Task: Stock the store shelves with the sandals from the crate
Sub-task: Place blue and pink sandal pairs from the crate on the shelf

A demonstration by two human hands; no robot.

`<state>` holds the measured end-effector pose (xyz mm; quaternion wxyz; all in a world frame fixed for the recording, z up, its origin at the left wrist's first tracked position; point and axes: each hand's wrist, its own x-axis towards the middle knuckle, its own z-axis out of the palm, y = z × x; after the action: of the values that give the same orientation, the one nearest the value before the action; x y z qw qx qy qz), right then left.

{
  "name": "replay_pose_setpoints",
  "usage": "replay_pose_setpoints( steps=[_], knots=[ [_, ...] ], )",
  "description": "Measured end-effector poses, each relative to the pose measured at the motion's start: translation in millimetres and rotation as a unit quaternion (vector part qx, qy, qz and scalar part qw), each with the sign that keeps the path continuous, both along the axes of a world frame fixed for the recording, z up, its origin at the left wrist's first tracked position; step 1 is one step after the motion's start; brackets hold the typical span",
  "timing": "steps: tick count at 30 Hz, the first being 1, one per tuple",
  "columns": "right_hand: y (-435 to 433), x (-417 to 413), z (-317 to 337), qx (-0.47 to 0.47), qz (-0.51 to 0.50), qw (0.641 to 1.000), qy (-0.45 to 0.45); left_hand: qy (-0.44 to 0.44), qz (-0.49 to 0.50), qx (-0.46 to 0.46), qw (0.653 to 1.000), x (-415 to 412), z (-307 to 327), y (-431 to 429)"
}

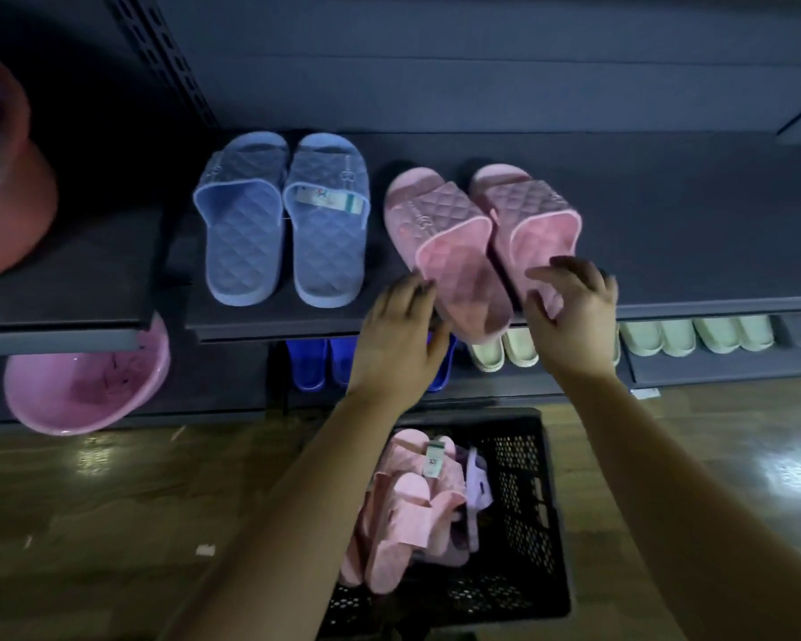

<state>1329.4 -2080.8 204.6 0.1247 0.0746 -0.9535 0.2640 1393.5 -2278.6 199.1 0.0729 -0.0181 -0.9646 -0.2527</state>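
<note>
Here, seen from above, a person's two bare arms reach to a dark metal store shelf (667, 252). A pair of pink quilted rubber slide sandals (445, 242) lies on the shelf with its toes toward the back wall. The pair is angled to the left, the two sandals touch side by side, and their heels sit at the front edge.

The left hand (398, 330) has its fingers bent, with the fingertips against the outer edge of the left sandal near its heel. The right hand (574, 312) sits over the heel of the right sandal, with its fingers spread and loosely bent and the thumb held apart. It does not close around the sandal.

Just left of the pink pair on the same shelf, a pair of blue quilted slide sandals (241, 224) stands straight. A paper tag is tucked under one strap.

Below the arms, a black perforated plastic crate (528, 501) sits on a glossy wooden floor (112, 501). It holds a heap of pink sandals (403, 511) and one lilac sandal (477, 483).

On the lower shelf are dark blue slides (306, 363) and a row of cream slides (667, 337). A pink plastic basin (84, 390) lies at the lower left, and a red basin (10, 178) sits above it.
</note>
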Motion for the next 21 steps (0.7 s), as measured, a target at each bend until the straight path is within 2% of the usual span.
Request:
replay_pose_setpoints(
  steps=[2,5,8,11,21],
  knots=[
    [30,0,-11,0.035,0.003,0.999,-0.027,-0.022,-0.02,-0.021,0.999,-1,-4,26],
    [48,4,-17,-0.013,0.034,0.997,-0.064,-0.052,-0.01,-0.067,0.996,-3,-6,46],
    [41,2,-17,-0.045,0.048,0.995,-0.076,-0.054,0.016,-0.095,0.994,-11,-4,49],
    [28,-5,-20,-0.013,0.049,0.994,-0.095,-0.062,0.019,-0.128,0.99,-17,-3,43],
    [-3,-35,-22,-0.033,0.085,0.992,-0.093,-0.032,0.019,-0.106,0.994,-36,-14,-4]
  ],
)
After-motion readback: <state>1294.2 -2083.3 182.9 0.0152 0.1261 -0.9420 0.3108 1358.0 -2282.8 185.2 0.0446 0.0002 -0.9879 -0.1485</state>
